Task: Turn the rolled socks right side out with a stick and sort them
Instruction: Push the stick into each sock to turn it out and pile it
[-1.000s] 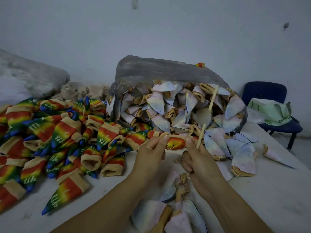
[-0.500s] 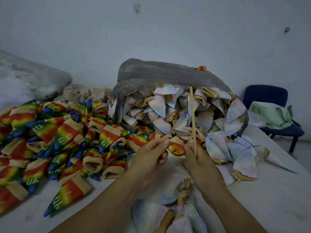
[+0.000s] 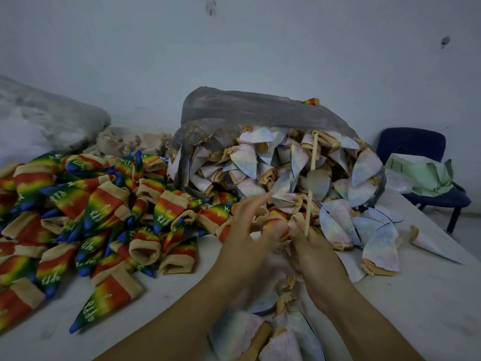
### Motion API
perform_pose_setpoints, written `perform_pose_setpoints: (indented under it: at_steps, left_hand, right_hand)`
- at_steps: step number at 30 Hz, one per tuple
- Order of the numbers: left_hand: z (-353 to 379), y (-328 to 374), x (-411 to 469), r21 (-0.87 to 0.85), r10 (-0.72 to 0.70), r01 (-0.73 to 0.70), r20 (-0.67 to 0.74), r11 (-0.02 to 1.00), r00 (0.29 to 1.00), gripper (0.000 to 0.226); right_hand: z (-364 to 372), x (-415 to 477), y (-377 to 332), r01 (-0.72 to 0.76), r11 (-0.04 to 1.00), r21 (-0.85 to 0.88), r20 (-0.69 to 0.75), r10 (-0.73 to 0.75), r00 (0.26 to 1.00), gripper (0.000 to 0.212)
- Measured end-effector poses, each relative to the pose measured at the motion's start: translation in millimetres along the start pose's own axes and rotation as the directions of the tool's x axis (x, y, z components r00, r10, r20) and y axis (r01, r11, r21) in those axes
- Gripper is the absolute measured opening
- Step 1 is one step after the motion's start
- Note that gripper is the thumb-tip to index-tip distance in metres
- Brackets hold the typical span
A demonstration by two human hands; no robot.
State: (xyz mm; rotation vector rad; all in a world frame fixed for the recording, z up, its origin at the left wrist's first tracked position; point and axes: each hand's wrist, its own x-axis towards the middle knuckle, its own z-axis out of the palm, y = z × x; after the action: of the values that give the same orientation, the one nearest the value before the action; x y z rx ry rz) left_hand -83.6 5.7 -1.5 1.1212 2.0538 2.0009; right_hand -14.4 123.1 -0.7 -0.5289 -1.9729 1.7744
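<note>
My right hand (image 3: 315,252) grips a thin wooden stick (image 3: 311,175) that stands almost upright. A half-turned sock (image 3: 276,225) with rainbow colour showing sits at the stick's lower end, between both hands. My left hand (image 3: 247,230) pinches this sock with the thumb while the other fingers spread out, blurred. Rainbow socks turned right side out (image 3: 104,212) lie heaped on the left of the table. Pale inside-out socks (image 3: 260,165) spill from a grey plastic bag (image 3: 247,108) behind my hands.
More pale socks (image 3: 260,340) lie at the near table edge below my wrists. A single pale sock (image 3: 429,243) lies at the right. A blue chair (image 3: 416,144) holding green paper (image 3: 421,173) stands past the table's right edge. A grey sack (image 3: 52,118) lies at the back left.
The stick swung from leaning right to nearly upright. My left fingers opened out over the sock, and more of its rainbow side shows.
</note>
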Motion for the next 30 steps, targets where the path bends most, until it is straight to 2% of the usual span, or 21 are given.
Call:
perform_pose_setpoints:
  at_steps: [3,6,7,8,9,11,12,14,15,16,17,20,24,30]
  left_hand:
    - [3,-6,0,0.176,0.148,-0.165,0.108,0.970,0.983,0.045]
    - [3,-11,-2,0.224,0.176,-0.195,0.100,0.955,0.979,0.037]
    - [3,-8,-2,0.198,0.144,-0.157,0.080,0.968,0.986,0.029]
    - [1,-7,-2,0.109,0.069,-0.074,0.046,0.991,0.997,0.020]
    - [0,-6,0,-0.004,-0.029,0.029,0.005,1.000,1.000,0.020]
    - [-6,-8,7,-0.269,-0.217,0.193,-0.062,0.944,0.974,0.040]
    - [-12,-9,11,-0.463,-0.298,0.241,-0.051,0.853,0.953,0.043]
    - [-26,-12,19,-0.809,-0.418,0.291,0.063,0.510,0.906,0.041]
    - [-32,-14,22,-0.885,-0.451,0.306,0.127,0.350,0.883,0.039]
    - [-38,-15,24,-0.919,-0.462,0.309,0.169,0.246,0.871,0.039]
    - [-40,-17,24,-0.934,-0.465,0.303,0.187,0.190,0.865,0.040]
    - [-44,-20,26,-0.948,-0.506,0.252,0.125,0.192,0.854,0.045]
    - [-48,-22,27,-0.956,-0.537,0.230,0.099,0.183,0.838,0.045]
    - [-41,-18,25,-0.925,-0.536,0.257,0.071,0.280,0.841,0.016]
  right_hand:
    - [1,-4,0,-0.031,0.994,0.102,0.015,0.030,0.999,0.029]
    - [1,-7,-2,-0.029,0.995,0.092,0.033,0.026,0.999,0.031]
    - [2,-7,-2,-0.017,0.998,0.060,0.028,0.015,0.999,0.031]
    - [2,-7,-2,0.005,1.000,0.010,0.015,-0.005,1.000,0.031]
    - [2,-8,-3,0.041,0.998,-0.056,-0.002,-0.041,0.999,0.033]
    - [-1,-8,-4,0.151,0.971,-0.188,0.002,-0.153,0.988,0.043]
    - [-3,-8,-5,0.198,0.948,-0.249,0.029,-0.197,0.980,0.047]
    - [-8,-9,-4,0.253,0.890,-0.381,0.083,-0.239,0.967,0.051]
    - [-11,-8,-2,0.274,0.849,-0.452,0.106,-0.254,0.961,0.052]
    - [-14,-6,0,0.304,0.794,-0.526,0.131,-0.278,0.952,0.053]
    - [-16,-5,2,0.342,0.728,-0.594,0.162,-0.308,0.937,0.054]
    - [-22,-2,6,0.410,0.538,-0.736,0.222,-0.381,0.898,0.056]
    - [-26,-2,5,0.416,0.387,-0.823,0.240,-0.428,0.871,0.056]
    - [-17,-5,5,0.389,0.291,-0.874,0.251,-0.417,0.874,0.046]
